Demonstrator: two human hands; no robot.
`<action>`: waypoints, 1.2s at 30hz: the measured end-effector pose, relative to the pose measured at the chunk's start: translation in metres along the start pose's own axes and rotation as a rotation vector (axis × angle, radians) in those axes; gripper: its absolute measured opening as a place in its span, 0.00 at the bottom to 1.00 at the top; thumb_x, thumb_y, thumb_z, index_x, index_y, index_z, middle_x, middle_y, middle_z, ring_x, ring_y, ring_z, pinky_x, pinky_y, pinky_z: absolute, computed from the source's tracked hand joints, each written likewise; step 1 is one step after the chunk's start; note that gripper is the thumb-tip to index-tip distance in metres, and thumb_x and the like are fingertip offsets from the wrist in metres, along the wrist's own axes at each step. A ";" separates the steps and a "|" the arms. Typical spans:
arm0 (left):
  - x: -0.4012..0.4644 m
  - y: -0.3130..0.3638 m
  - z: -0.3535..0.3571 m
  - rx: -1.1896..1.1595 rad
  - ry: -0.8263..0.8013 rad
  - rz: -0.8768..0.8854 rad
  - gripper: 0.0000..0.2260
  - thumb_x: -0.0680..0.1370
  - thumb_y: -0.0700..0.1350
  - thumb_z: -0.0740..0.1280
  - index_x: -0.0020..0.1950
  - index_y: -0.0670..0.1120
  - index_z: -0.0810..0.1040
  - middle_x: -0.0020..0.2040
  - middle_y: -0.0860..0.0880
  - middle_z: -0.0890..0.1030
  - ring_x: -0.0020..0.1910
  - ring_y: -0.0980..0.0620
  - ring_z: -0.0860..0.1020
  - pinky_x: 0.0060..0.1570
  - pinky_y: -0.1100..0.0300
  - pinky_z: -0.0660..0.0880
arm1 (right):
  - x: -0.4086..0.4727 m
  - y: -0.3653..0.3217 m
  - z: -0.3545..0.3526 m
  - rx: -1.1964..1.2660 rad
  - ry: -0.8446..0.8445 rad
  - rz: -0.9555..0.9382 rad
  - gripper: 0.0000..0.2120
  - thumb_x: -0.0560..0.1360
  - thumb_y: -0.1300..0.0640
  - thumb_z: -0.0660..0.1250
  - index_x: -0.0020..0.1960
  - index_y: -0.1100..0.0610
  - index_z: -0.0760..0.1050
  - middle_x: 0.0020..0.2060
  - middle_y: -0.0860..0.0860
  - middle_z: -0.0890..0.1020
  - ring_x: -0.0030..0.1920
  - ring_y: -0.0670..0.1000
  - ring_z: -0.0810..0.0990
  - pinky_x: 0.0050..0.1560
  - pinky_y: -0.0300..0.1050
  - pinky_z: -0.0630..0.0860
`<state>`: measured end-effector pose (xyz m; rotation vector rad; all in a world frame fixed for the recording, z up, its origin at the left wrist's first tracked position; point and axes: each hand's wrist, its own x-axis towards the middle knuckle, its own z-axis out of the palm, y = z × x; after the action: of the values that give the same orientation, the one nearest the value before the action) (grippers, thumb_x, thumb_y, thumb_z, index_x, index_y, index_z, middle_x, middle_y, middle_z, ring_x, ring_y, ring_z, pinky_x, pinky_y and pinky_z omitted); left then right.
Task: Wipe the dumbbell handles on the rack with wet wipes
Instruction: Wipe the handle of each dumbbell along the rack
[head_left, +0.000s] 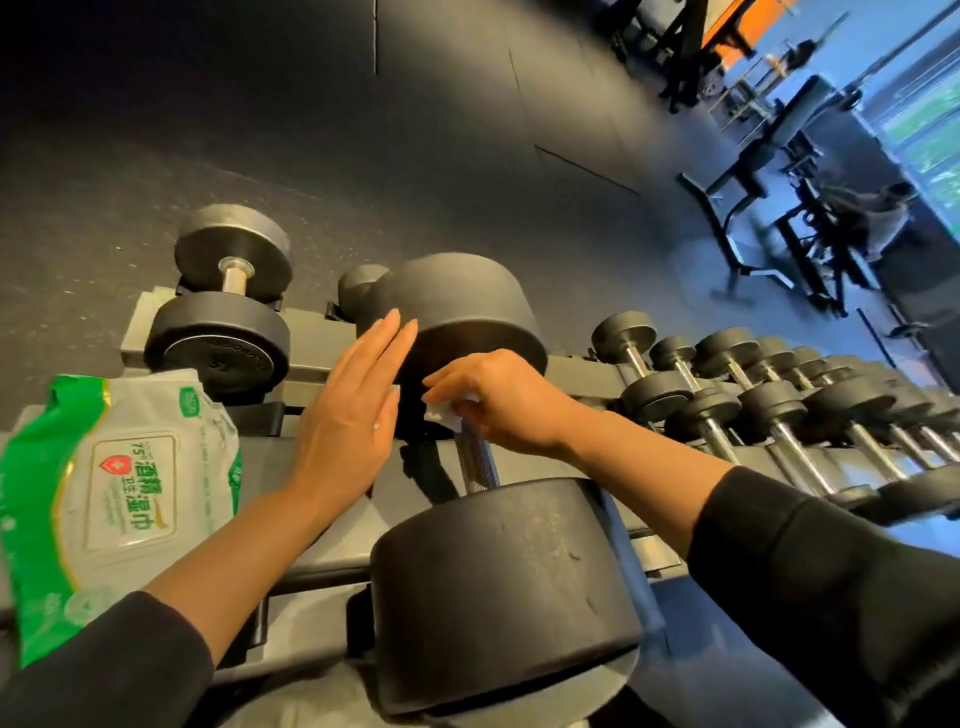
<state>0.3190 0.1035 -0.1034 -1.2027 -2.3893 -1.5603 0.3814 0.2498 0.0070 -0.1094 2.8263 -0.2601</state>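
A large black dumbbell (498, 582) lies on the grey rack (311, 338) in front of me, its far head (467, 306) pointing away. My right hand (498, 400) grips a white wet wipe (441, 413) around the upper end of the knurled metal handle (475, 462). My left hand (353, 410) is held flat with straight fingers beside the far head, fingertips near its edge. A green and white pack of wet wipes (114, 499) lies on the rack at the left.
A smaller dumbbell (228, 301) sits on the rack at the back left. A row of several smaller dumbbells (779, 395) runs along the rack to the right. Benches and machines (789, 171) stand on the dark floor at the far right.
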 end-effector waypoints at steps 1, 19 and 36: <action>-0.001 0.000 0.002 -0.003 0.003 -0.005 0.26 0.78 0.34 0.64 0.75 0.44 0.62 0.75 0.44 0.63 0.73 0.45 0.63 0.68 0.51 0.62 | 0.001 -0.001 0.000 -0.086 -0.047 -0.046 0.14 0.75 0.63 0.66 0.59 0.56 0.79 0.61 0.52 0.79 0.63 0.51 0.75 0.60 0.42 0.71; -0.005 -0.003 0.011 0.011 -0.020 -0.029 0.32 0.76 0.31 0.64 0.77 0.47 0.56 0.77 0.46 0.57 0.75 0.45 0.58 0.64 0.58 0.61 | -0.012 -0.006 -0.016 0.017 -0.160 0.101 0.17 0.74 0.68 0.65 0.60 0.55 0.79 0.64 0.49 0.76 0.65 0.46 0.69 0.63 0.38 0.69; -0.011 0.021 0.001 0.042 0.025 -0.083 0.30 0.75 0.29 0.63 0.75 0.45 0.62 0.76 0.46 0.61 0.75 0.45 0.59 0.65 0.61 0.59 | -0.027 -0.004 -0.021 0.389 -0.483 0.132 0.08 0.72 0.62 0.71 0.49 0.54 0.83 0.52 0.45 0.82 0.56 0.42 0.78 0.58 0.35 0.73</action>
<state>0.3398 0.1015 -0.0929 -1.0837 -2.4728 -1.5288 0.4005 0.2525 0.0350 0.0892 2.2485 -0.6490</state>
